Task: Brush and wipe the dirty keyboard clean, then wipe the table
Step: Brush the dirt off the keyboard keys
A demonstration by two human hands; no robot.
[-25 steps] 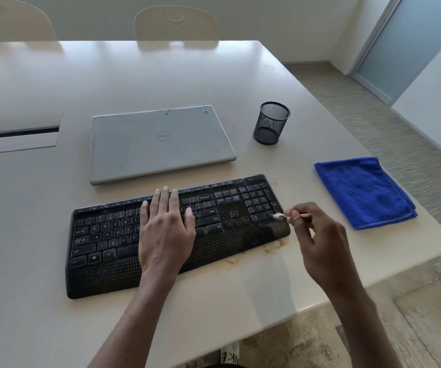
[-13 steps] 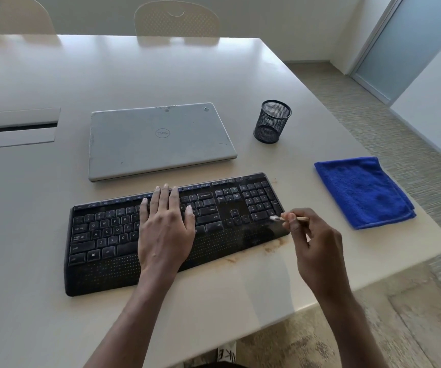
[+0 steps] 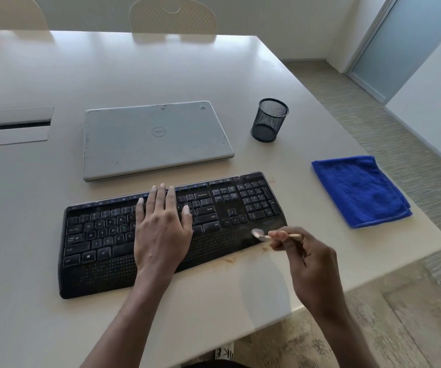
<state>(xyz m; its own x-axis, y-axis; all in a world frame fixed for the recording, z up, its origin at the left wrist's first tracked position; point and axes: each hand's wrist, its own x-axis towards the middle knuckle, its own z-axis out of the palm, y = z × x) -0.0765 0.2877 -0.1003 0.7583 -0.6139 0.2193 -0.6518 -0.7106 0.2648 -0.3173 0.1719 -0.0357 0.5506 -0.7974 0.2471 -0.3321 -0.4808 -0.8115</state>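
The keyboard (image 3: 214, 216) lies on the table (image 3: 161, 70) near its front edge, slightly askew, with its right end farther away. The left hand (image 3: 161, 229) lies flat on its middle, fingers straight and close together over the keys, the heel of the palm on the palm rest; it grips nothing.

The right hand (image 3: 307, 261) has its fingers curled, and the thumb and fingertips pinch a small brush (image 3: 260, 234) by its thin wooden handle. The pale bristles point left, over the dusty right front corner of the palm rest (they are blurred, so whether they touch it cannot be told).

Brown crumbs (image 3: 230, 260) lie on the table just beside the keyboard's front edge, near that same corner.

A folded blue cloth (image 3: 360, 192) lies well to the right of the keyboard, near the table's right edge. A closed grey laptop (image 3: 155, 139) lies just behind the keyboard, and a black mesh cup (image 3: 269, 120) stands upright to the laptop's right. Two chairs (image 3: 173, 14) stand at the far side.
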